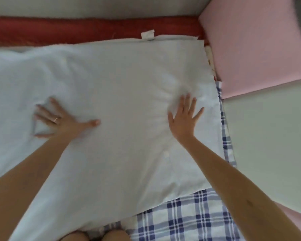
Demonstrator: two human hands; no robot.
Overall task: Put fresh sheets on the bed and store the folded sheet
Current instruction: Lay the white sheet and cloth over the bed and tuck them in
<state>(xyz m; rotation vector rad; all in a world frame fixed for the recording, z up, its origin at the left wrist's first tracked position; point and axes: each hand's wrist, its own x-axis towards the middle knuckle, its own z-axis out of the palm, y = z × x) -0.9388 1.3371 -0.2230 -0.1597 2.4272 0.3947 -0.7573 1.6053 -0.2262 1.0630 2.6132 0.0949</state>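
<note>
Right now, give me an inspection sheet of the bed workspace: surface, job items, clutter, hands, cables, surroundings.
Surface: bed covered by a plaid sheet, blue and white, showing at the near and right edges.
Job's things: pale sheet spread over the plaid sheet, wrinkled by the right hand; white tag at its far edge. No separate folded sheet can be made out.
Clutter: nothing seen.
Hands: left hand flat on the pale sheet, fingers spread, ring on one; right hand flat on it, fingers spread.
Cables: nothing seen.
Surroundings: red strip along the far edge; pink panel and pale green panel on the right.
</note>
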